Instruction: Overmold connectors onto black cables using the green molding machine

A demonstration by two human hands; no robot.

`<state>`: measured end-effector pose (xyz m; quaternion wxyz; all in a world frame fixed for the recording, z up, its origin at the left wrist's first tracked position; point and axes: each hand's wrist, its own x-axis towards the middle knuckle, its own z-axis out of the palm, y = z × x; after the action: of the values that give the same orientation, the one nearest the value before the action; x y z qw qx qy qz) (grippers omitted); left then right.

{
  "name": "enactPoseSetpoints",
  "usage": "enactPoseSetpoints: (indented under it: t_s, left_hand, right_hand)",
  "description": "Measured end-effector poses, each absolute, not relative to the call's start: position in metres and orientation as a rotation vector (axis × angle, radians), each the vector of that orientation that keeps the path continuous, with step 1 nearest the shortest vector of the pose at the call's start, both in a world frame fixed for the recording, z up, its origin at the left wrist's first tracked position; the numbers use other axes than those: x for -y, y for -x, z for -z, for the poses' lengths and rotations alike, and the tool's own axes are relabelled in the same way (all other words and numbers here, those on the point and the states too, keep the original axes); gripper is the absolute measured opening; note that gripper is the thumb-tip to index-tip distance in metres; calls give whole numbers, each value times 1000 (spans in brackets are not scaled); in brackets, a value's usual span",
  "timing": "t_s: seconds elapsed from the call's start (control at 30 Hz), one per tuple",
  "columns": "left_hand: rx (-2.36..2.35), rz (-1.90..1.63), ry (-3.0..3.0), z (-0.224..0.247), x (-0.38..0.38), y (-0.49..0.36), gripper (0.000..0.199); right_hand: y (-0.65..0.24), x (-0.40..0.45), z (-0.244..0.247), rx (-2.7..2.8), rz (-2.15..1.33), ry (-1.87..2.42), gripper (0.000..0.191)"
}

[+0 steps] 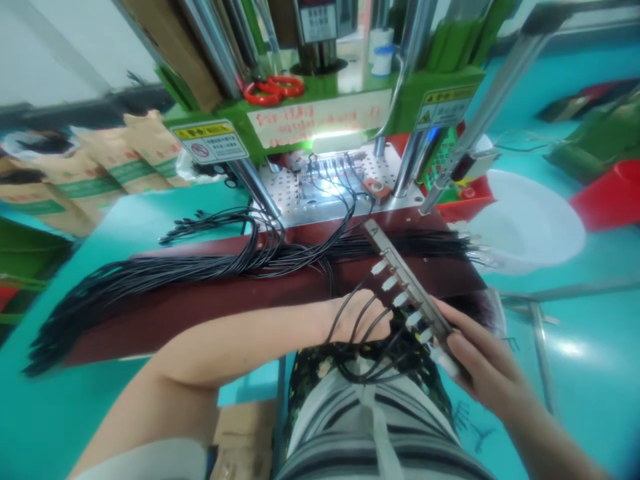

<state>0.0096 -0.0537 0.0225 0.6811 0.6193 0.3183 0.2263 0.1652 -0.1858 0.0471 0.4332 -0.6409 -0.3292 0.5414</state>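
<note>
Holding the metal bar [411, 283] is the right hand [483, 353]; left hand [367, 315] lies behind black cables [367, 381], grip unclear.

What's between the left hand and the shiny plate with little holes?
In the head view, a bundle of black cables lies across the brown board between the left hand and the plate.

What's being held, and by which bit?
The right hand holds the bar by its near end. Whether the left hand grips anything can't be told.

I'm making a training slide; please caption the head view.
Right hand holding a metal bar of white connectors on black cables before a green machine.
</note>
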Motion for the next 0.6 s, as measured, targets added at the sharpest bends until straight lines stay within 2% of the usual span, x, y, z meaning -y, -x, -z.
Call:
enactPoseSetpoints:
  t_s: [0.07,0.13,0.3,0.6]
  left_hand:
    - [-454,-333,-1767,-25,47,-8,14]
    - [-414,-327,-2030,-26,32,-10,4]
    - [-813,-609,-2144,-9,-16,-42,7]
    - [-820,-521,-2529,15,-55,-52,9]
  right_hand:
    - [-166,187,-46,838,-1353,1589,60]
    - [-169,185,-46,855,-1348,1560,60]
    - [-185,159,-46,933,-1308,1470,58]
    - [-241,91,-25,977,-1267,1648,48]
